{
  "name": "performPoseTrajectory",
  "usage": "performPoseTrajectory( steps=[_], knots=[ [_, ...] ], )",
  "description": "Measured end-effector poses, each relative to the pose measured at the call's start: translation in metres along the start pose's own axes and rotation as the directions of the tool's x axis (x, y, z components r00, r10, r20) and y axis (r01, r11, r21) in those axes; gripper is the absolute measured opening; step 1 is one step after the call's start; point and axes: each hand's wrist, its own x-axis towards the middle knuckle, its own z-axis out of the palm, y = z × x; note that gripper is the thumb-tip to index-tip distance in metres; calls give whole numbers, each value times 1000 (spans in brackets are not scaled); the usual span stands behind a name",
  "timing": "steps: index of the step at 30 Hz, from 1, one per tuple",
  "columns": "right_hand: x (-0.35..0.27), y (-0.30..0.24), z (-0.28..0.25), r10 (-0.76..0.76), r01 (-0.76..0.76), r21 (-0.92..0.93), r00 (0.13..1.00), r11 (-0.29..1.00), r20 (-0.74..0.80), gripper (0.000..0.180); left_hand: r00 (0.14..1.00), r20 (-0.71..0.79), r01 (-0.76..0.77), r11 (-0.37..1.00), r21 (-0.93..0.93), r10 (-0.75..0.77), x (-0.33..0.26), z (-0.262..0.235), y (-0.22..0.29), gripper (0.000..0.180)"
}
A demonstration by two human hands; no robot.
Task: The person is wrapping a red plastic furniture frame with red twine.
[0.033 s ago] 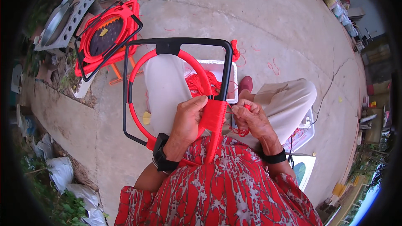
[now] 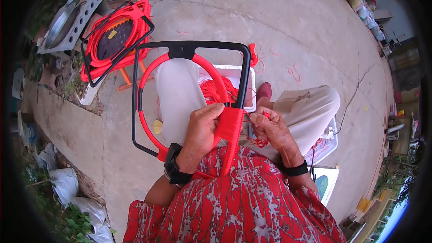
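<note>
A black frame point(image 2: 246, 69) with a ring point(image 2: 210, 64) inside it, mostly wrapped in red cord, rests over my lap. My left hand point(image 2: 204, 126) grips the ring and frame beside a broad red-wrapped section point(image 2: 230, 125). Just right of that section, my right hand point(image 2: 270, 128) is closed on red cord point(image 2: 260, 142), whose loops hang below the fingers. A short strand runs from the wrapped edge toward this hand. My fingers hide part of the cord and the frame's lower side.
Between my legs stands a white bin point(image 2: 252, 85) of red cord. More cord point(image 2: 253, 55) lies on the concrete beyond it. Similar red-wrapped frames point(image 2: 141, 11) are stacked at the far left. A second bin point(image 2: 330, 146) and a white box point(image 2: 327, 182) sit at my right.
</note>
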Motion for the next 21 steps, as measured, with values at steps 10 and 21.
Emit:
performPoseTrajectory(
  steps=[10, 21],
  knots=[
    [-4, -61, -9, -204, 177, -400, 979, 899, -24, 12, 995, -77, -70, 998, 4, 70, 2, 4, -1, 21],
    [31, -74, 75, -474, 617, -784, 713, 74, 517, 26, 977, -140, -149, 985, 90, 161, 0, 1, -4, 17]
  ],
)
